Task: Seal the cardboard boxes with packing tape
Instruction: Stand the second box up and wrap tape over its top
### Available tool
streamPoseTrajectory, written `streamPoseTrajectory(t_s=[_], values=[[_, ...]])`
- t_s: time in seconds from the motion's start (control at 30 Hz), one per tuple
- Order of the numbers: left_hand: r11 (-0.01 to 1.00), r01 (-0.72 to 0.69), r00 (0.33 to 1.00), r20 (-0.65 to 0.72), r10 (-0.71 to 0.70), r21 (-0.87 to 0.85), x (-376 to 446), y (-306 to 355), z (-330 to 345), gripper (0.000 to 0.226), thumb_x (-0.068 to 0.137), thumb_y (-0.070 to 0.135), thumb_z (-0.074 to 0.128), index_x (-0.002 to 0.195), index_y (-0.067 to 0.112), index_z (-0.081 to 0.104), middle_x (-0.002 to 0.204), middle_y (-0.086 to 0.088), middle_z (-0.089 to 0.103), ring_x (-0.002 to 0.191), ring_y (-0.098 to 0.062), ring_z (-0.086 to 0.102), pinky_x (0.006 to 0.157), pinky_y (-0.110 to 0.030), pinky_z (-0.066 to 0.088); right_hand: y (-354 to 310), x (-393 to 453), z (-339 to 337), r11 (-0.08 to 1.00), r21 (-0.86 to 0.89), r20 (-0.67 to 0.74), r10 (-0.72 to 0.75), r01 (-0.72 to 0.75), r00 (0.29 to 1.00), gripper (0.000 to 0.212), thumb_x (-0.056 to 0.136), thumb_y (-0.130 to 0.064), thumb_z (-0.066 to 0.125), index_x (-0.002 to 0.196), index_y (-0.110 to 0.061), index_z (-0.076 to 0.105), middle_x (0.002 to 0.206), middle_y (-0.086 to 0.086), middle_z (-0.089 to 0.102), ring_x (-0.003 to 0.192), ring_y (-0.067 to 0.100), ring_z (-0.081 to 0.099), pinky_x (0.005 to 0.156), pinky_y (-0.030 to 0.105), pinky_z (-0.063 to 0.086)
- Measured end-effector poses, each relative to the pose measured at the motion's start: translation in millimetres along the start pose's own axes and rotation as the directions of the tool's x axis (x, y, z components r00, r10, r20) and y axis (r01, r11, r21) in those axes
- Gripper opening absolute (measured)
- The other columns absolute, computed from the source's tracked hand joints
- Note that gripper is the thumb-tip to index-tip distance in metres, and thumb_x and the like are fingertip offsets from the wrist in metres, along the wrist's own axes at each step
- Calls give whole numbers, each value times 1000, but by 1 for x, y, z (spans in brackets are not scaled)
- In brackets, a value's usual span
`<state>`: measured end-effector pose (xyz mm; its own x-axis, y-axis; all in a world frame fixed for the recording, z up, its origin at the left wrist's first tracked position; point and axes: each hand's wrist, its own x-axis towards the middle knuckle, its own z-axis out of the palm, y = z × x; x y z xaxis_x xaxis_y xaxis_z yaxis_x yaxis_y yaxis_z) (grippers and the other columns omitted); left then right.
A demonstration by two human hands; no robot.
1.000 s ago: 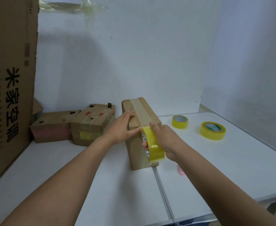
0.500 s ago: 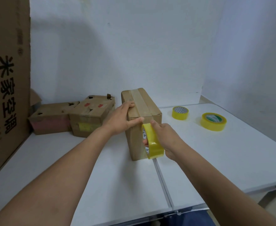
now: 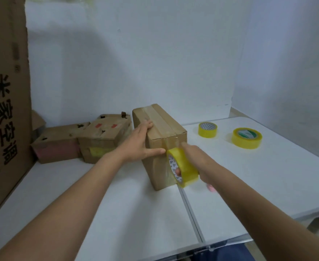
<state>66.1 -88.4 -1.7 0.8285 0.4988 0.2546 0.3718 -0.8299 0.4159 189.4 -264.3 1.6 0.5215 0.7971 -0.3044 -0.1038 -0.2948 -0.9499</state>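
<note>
While the left hand (image 3: 139, 142) lies spread flat against the box (image 3: 160, 146) at the table's (image 3: 249, 185) middle, the right hand (image 3: 196, 161) grips a yellow tape roll (image 3: 183, 167) against the box's near end. Two more rolls (image 3: 246, 138) lie well apart to the right.

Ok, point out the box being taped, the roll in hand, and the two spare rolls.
box (image 3: 166, 127), head view, top face.
roll in hand (image 3: 185, 165), head view, outer band.
spare rolls (image 3: 207, 133) (image 3: 247, 141), head view, outer bands.
</note>
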Motion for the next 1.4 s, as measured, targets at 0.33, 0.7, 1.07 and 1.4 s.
streamPoseTrajectory(t_s=[0.33, 0.7, 1.07, 1.4], values=[[984, 155, 965, 224, -132, -87, 26, -9, -56, 77, 84, 70, 54, 150, 34, 34, 158, 20, 20, 143, -5, 26, 112, -23, 20, -31, 27, -12, 913, -406, 106, 100, -48, 989, 60, 90, -72, 37, 88, -15, 57, 39, -4, 55, 32, 9, 54, 38, 20, 47], [948, 219, 933, 235, -272, 231, 128, -9, -31, 43, 108, 25, 20, 134, 3, 46, 148, -19, 39, 137, -32, 36, 114, -41, 26, -26, 35, -13, 915, -401, 98, 77, -32, 992, 59, 88, -76, 30, 86, -22, 54, 37, -7, 55, 30, 7, 54, 36, 17, 45], [948, 43, 932, 330, -152, 315, 27, 54, -11, 69, 103, 51, 9, 155, 7, -1, 164, -10, -7, 151, -20, -9, 122, -40, -4, -17, 41, -11, 913, -408, 93, 48, -6, 995, 68, 83, -81, 26, 82, -20, 56, 51, -5, 64, 46, 9, 63, 47, 22, 47], [999, -23, 994, 104, 26, -28, 8, 40, -9, 56, 105, 41, 29, 155, 16, 23, 164, 0, 11, 150, -6, 5, 122, -31, -1, -17, 40, -8, 953, -303, 80, 52, -26, 995, 56, 83, -80, 36, 84, -27, 53, 85, 2, 67, 76, 17, 65, 57, 31, 49]])
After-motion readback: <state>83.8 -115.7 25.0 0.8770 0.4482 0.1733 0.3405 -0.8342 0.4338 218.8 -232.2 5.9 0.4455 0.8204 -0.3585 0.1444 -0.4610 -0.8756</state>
